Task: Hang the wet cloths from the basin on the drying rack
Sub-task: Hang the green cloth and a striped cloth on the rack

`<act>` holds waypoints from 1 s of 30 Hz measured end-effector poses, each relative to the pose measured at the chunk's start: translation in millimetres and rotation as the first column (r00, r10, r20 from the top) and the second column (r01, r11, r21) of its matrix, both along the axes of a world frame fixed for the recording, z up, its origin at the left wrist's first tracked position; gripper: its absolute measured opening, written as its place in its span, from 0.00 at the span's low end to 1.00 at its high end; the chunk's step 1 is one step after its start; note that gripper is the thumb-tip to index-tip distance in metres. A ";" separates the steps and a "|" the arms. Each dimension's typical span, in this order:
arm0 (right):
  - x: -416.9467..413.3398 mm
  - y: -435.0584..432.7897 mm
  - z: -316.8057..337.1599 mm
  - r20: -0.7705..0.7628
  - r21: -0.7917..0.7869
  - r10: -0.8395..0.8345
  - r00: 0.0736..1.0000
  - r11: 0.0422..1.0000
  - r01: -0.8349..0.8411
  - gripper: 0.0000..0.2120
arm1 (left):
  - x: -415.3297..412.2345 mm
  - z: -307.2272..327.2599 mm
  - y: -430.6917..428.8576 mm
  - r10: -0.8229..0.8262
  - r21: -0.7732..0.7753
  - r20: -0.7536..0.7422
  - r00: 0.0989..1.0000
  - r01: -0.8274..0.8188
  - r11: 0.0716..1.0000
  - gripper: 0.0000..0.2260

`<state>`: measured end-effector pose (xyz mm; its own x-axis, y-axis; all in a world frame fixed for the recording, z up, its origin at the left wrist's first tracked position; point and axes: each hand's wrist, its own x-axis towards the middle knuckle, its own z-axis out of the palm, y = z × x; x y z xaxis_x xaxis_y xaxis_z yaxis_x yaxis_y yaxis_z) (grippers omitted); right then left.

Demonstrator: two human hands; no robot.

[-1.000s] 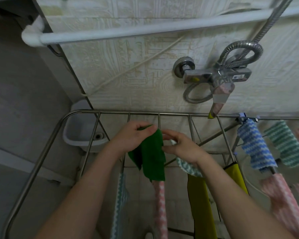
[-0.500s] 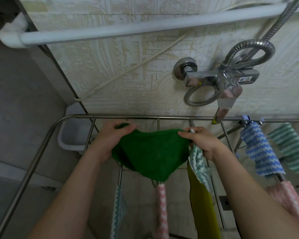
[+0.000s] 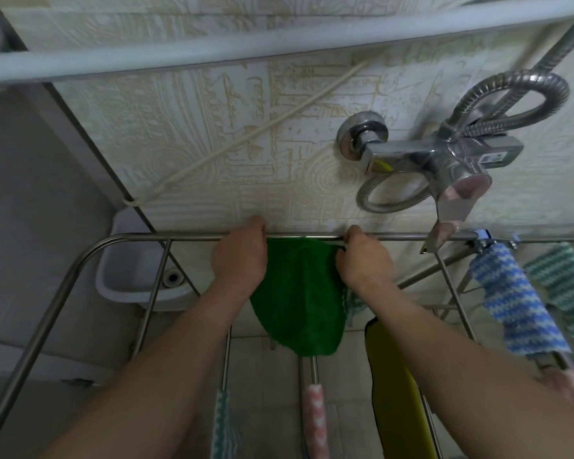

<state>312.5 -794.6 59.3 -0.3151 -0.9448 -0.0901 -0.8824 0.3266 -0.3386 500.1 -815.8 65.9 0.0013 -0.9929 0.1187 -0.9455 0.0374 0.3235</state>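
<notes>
Now left hand (image 3: 241,256) and right hand (image 3: 362,260), fingers curled, each pinch a top corner of the green cloth (image 3: 299,299), bunched a second ago, spread flat now. Its top edge meets the drying rack's far rail (image 3: 193,236); nearly hung, I'd judge.

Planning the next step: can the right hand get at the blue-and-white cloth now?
Probably yes, once freed: the right hand grips the green cloth; only bare rack rails separate it from the blue-and-white cloth.

Seen from my remote feed: a steel drying rack (image 3: 193,236) with a green cloth (image 3: 299,293) at its far rail, 12 o'clock; a blue striped cloth (image 3: 514,306) at 3; a yellow cloth (image 3: 395,376) at 5.
</notes>
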 end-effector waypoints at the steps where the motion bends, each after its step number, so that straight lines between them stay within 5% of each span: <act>1: -0.4 1.0 -1.0 0.003 -0.008 0.000 1.000 1.000 0.000 0.12 | -0.5 -1.9 0.0 -0.017 0.000 0.042 0.999 0.017 1.000 0.02; 6: 2.0 -0.4 -1.0 0.226 -0.049 0.066 0.972 0.997 -0.057 0.11 | -0.6 -2.1 3.8 -0.117 -0.034 0.163 0.980 0.124 0.992 0.14; 11: 13.3 -1.1 -4.8 0.477 0.036 0.039 0.878 0.997 -0.064 0.14 | -16.4 -13.1 10.5 -0.327 0.055 -0.186 0.927 0.342 0.938 0.12; 14: 18.8 -3.4 -4.7 0.789 0.116 -0.142 0.597 0.990 0.082 0.10 | -23.9 -28.4 3.6 -0.161 0.169 -0.484 0.860 0.272 0.947 0.12; 16: 21.1 -4.5 -2.5 0.866 0.181 -0.207 0.455 0.978 0.100 0.09 | -27.8 -37.3 0.0 -0.023 0.262 -0.638 0.770 0.245 0.933 0.12; 21: 23.3 -7.7 3.1 0.888 0.305 -0.324 0.325 0.946 0.109 0.04 | -37.1 -40.7 0.7 0.197 0.361 -0.794 0.575 0.185 0.914 0.08; 24: 26.0 -15.3 -4.9 0.895 0.236 -0.281 0.346 0.957 0.167 0.03 | -38.7 -43.0 -0.2 0.286 0.376 -0.792 0.540 0.062 0.925 0.07; 27: 26.9 -16.6 -15.3 0.802 0.127 -0.217 0.557 0.972 0.196 0.06 | -41.6 -40.3 -2.1 0.277 0.306 -0.691 0.668 -0.076 0.949 0.10; 30: 21.9 -8.2 -10.0 0.690 0.086 -0.146 0.709 0.989 0.120 0.07 | -39.1 -33.0 1.4 0.292 0.299 -0.647 0.704 -0.117 0.947 0.07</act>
